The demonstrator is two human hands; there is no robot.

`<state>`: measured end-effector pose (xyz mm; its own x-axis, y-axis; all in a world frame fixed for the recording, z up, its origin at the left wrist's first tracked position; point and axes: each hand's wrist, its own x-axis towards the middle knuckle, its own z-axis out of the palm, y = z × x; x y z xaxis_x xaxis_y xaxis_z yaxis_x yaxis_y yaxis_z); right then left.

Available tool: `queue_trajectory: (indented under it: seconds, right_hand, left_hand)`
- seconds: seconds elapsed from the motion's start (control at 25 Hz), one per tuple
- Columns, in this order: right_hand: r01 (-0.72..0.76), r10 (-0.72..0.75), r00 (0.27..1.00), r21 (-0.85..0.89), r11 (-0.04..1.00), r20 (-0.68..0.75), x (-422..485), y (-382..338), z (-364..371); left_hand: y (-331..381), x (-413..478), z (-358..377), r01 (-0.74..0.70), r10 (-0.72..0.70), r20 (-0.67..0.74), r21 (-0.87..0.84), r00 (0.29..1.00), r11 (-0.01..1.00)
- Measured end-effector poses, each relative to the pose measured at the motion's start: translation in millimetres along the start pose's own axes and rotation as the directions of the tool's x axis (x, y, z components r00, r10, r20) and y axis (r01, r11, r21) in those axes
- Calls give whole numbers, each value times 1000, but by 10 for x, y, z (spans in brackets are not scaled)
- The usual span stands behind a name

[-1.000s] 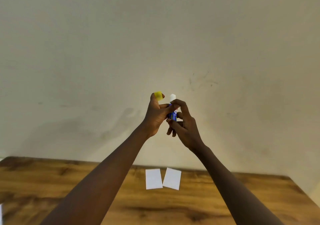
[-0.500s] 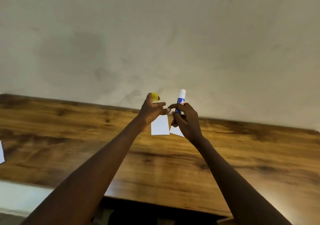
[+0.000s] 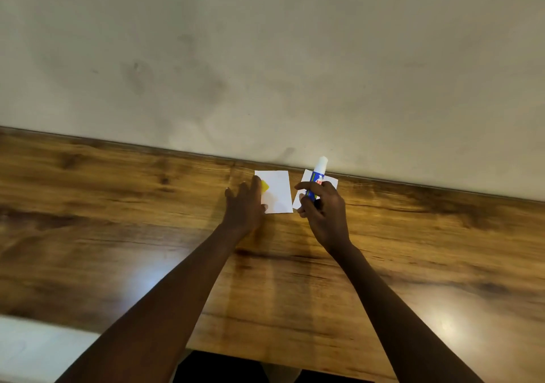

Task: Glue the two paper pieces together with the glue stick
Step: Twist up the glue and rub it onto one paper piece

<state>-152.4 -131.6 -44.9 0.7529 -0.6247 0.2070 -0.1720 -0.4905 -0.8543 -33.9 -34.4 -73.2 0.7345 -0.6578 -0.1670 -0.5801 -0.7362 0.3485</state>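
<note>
Wooden table [image 3: 118, 220] beneath beige wall [image 3: 265, 58]; right fingers [image 3: 305, 187] grip glue stick [image 3: 319, 173], left fingers [image 3: 244, 190] pinch yellow cap [image 3: 265, 186].

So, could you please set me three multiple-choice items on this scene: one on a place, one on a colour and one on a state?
1. Where do the paper pieces lie?
A. On the wooden table, close to the wall
B. On a chair
C. On the floor

2. What colour is the cap?
A. Red
B. Yellow
C. Black

3. How is the glue stick?
A. Capped, lying on the table
B. Uncapped, upright in the grip of the right hand
C. Uncapped, lying on a paper

Key:
1 A: both white pieces lie flat on the wood by the wall.
2 B: it shows yellow at the fingers of the left hand.
3 B: its white tip stands bare above the right hand.
</note>
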Motion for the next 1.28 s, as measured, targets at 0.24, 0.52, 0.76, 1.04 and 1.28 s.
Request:
queue_trajectory:
  seconds: [0.24,0.52,0.76,1.04,1.28]
  right_hand:
    - [-11,13,999,36,999,-46,-112,-116,-126]
    - [-62,59,997,58,996,55,-185,-220,-159]
    - [-150,96,978,305,940,183,-192,-258,-155]
    - [-123,212,962,427,896,-169,-367,-195,142]
    - [-208,327,942,628,750,-78,-570,-98,484]
  left_hand:
    - [60,-796,247,-16,21,-131,36,991,999]
    - [349,-1220,440,29,-36,-290,-29,956,999]
    - [57,-1110,370,5,-123,-330,-335,936,942]
    - [-124,-1089,431,-44,-59,-382,-256,922,966]
    - [-138,-1101,460,-90,-34,-444,-253,895,963]
